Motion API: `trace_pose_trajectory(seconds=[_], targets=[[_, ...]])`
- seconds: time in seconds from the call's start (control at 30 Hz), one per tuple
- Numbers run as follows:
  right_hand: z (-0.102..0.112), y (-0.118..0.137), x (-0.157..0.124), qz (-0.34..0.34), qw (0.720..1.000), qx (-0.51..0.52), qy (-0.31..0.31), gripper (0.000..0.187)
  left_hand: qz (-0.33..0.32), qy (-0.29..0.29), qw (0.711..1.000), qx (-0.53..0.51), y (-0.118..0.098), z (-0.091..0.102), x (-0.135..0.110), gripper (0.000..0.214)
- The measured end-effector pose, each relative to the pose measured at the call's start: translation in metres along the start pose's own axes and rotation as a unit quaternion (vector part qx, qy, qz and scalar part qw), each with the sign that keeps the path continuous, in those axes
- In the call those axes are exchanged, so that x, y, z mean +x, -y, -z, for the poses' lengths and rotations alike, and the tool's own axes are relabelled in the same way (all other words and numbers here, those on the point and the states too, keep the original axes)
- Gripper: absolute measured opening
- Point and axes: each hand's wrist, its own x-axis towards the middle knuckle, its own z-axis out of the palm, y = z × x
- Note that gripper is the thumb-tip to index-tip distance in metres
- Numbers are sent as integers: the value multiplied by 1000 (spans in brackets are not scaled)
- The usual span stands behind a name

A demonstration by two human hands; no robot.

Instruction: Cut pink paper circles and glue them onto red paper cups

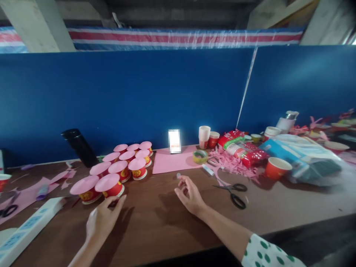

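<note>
Several red paper cups stand upside down in rows at the left, each topped with a pink paper disc (108,182). My left hand (101,218) is right at the base of the nearest cup (113,191), thumb and forefinger apart; whether it touches the cup I cannot tell. My right hand (190,196) hovers over the table's middle with fingers loosely bent and apart. Just beyond its fingertips is a small translucent round piece (178,175), apparently not gripped. Black-handled scissors (236,193) lie open to the right of this hand.
Behind my hands lie a pink sheet (172,163), a phone (174,141) and a tape roll (200,157). Pink shreds (236,163), an orange cup (277,168) and a plastic-wrapped pack (303,155) fill the right. At left are a black bottle (79,146) and a power strip (30,226).
</note>
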Motion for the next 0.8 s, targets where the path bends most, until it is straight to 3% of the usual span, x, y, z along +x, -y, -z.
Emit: trace_pose_trajectory(seconds=[0.23,0.5,0.63,0.8], targets=[[4,8,0,23,1000,-17,-12,37,-158,27,983,-85,-85,-39,-13,33],[31,35,8,33,998,-44,-34,33,-263,107,950,-131,-174,-75,-15,22],[67,35,0,32,993,-116,-3,34,-283,85,937,-186,-188,-102,-7,31],[129,14,-15,13,951,-304,53,35,-317,17,917,-241,-176,-129,6,32]])
